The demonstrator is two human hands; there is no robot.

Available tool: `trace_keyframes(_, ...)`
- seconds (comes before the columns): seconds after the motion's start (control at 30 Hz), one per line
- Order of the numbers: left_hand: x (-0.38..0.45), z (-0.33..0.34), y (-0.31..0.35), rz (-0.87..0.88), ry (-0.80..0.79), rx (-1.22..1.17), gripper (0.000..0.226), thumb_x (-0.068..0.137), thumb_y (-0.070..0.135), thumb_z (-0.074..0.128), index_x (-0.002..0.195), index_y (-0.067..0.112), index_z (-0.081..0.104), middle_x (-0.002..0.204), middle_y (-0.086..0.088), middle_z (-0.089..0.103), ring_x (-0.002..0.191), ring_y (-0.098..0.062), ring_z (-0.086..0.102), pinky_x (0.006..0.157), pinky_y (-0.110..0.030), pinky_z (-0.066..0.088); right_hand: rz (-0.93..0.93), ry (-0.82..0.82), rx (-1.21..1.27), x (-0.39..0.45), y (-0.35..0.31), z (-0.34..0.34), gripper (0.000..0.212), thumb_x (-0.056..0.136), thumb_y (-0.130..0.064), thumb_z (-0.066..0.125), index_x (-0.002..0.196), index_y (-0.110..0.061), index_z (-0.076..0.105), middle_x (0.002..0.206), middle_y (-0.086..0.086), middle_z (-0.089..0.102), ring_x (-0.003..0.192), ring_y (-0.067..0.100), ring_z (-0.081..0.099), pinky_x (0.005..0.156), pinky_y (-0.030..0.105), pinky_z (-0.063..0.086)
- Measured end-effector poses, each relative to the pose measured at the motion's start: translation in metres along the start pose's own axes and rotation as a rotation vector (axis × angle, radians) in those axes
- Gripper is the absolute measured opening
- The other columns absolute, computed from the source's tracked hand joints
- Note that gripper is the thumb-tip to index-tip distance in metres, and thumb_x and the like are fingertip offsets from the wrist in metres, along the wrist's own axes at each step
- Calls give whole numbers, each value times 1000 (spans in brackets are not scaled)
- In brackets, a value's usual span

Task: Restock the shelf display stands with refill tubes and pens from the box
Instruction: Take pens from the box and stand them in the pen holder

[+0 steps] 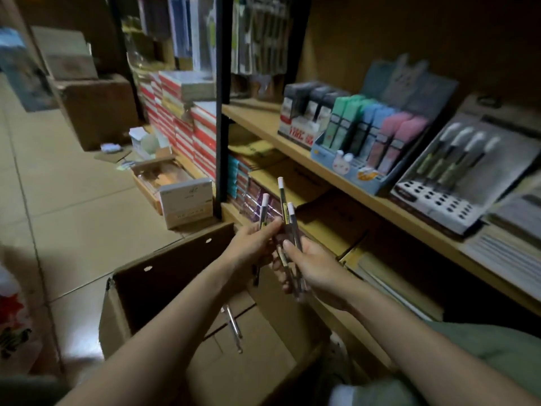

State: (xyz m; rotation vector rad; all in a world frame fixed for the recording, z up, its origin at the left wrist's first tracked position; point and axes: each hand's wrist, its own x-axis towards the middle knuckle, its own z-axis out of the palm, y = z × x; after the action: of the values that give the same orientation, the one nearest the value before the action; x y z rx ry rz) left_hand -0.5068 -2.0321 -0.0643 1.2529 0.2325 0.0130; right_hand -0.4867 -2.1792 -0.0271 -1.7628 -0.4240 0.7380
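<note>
Both hands meet above the open cardboard box (pixel 164 271). My left hand (pixel 251 244) pinches one white-capped pen (pixel 264 209) upright. My right hand (pixel 310 268) grips a small bunch of the same pens (pixel 288 213), caps up. Two or three more pens (pixel 234 326) lie on the box floor. On the shelf at the right stands a grey pen display stand (pixel 456 183) with several white-capped pens in its upper rows and many vacant holes in front. Left of it sits a blue stand (pixel 348 168) holding green, blue and pink tube packs.
The wooden shelf board (pixel 263 118) runs from the black upright post (pixel 221 112) to the right edge. Flat cartons fill the lower shelf. Red-and-white boxes are stacked left of the post. A white box (pixel 187 203) and loose cartons sit on the tiled floor.
</note>
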Motion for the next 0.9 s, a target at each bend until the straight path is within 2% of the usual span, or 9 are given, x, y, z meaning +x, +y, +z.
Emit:
trace_keyframes(0.1, 3, 20, 35, 69, -10, 42, 28, 98, 37, 53, 84, 14, 59, 51, 9, 46, 41, -3, 38, 39, -15, 31, 2, 48, 35, -18, -11, -13, 22, 105, -28, 39, 106, -10, 52, 72, 3, 63, 55, 11, 59, 51, 26, 50)
trace_keyframes(0.23, -6, 39, 53, 118, -114, 138, 34, 95, 45, 53, 85, 13, 61, 57, 5, 45, 45, -6, 37, 42, -17, 30, -59, 105, 34, -29, -22, -26, 17, 105, -25, 38, 96, -18, 50, 68, -3, 57, 49, 6, 46, 44, 20, 37)
trace_keyframes(0.4, -17, 56, 54, 144, -193, 245, 54, 89, 47, 59, 109, -4, 64, 101, -34, 62, 70, -27, 53, 55, -24, 41, -65, 100, -74, -38, -41, -32, 20, 105, -30, 36, 104, -19, 53, 58, -6, 62, 46, 2, 54, 43, 17, 41)
trace_keyframes(0.47, -16, 55, 63, 148, -213, 250, 47, 93, 43, 57, 109, 0, 67, 98, -29, 64, 64, -21, 56, 51, -20, 41, -74, 78, -47, -42, -49, -33, 20, 105, -28, 36, 112, -16, 51, 70, 0, 66, 50, 4, 62, 45, 17, 46)
trace_keyframes(0.6, -8, 56, 76, 124, -277, 201, 34, 96, 38, 56, 104, 10, 73, 92, -8, 73, 65, -7, 66, 53, -16, 48, -9, 67, 95, -43, -67, -41, 26, 105, -25, 36, 125, -14, 50, 111, 21, 66, 91, 24, 72, 65, 29, 60)
trace_keyframes(0.7, 3, 62, 84, 101, -212, 136, 31, 95, 38, 55, 101, 13, 72, 66, 6, 68, 49, -2, 56, 43, -14, 41, 20, 196, -64, -44, -74, -52, 20, 105, -26, 36, 106, -23, 55, 106, 15, 67, 91, 20, 69, 73, 27, 60)
trace_keyframes(0.77, 14, 67, 92, 54, -211, -11, 30, 98, 31, 51, 109, 8, 67, 78, 2, 74, 50, -4, 57, 42, -16, 42, -10, 416, -310, -44, -72, -69, 17, 104, -31, 38, 102, -28, 55, 99, 3, 65, 84, 14, 64, 77, 32, 57)
trace_keyframes(0.83, 26, 72, 96, 18, -225, -50, 26, 99, 30, 50, 106, 11, 66, 93, -2, 76, 65, -10, 58, 47, -19, 42, -81, 559, -285, -45, -69, -89, 14, 103, -36, 40, 105, -31, 53, 81, -3, 56, 63, 9, 53, 58, 28, 48)
trace_keyframes(0.9, 36, 80, 96, -8, -277, -36, 27, 99, 32, 49, 107, 11, 64, 92, -3, 75, 61, -11, 49, 48, -22, 33, -135, 516, -22, -51, -71, -105, 23, 102, -45, 38, 107, -28, 53, 66, -6, 43, 48, 6, 36, 43, 22, 32)
